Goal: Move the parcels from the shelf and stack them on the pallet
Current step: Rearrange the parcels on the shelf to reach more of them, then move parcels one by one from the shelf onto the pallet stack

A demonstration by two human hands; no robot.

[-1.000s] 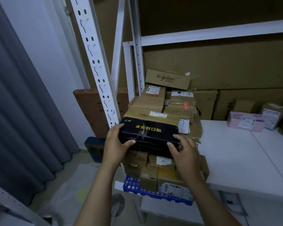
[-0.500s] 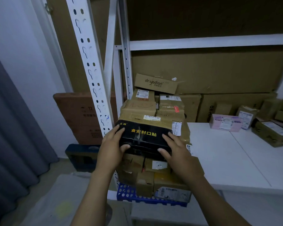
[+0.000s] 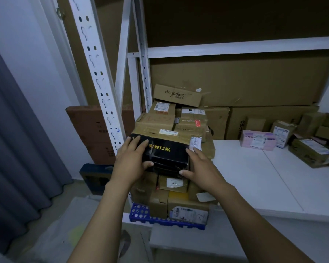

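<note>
A black parcel (image 3: 165, 154) with yellow characters lies on top of a stack of brown cardboard parcels (image 3: 158, 121). The stack stands on a blue plastic pallet (image 3: 141, 215) on the floor, at the left end of the shelf. My left hand (image 3: 130, 160) lies over the parcel's left end, fingers on top and thumb on the front face. My right hand (image 3: 201, 168) presses against its right end with the fingers stretched forward and the thumb low at the front. More parcels sit on the white shelf (image 3: 254, 177) at the right: a pink box (image 3: 257, 142) and a brown box (image 3: 311, 152).
A white perforated shelf upright (image 3: 99, 73) rises just left of the stack. A "dr.yadion" carton (image 3: 177, 94) tops the back of the stack. Flat cardboard sheets line the shelf's back. A grey curtain (image 3: 17, 149) hangs at the left, and a blue box (image 3: 95, 177) stands on the floor.
Both hands have pushed the black parcel forward onto the stack. My left fingers slid further over its top, and my right fingers straightened along its right end.
</note>
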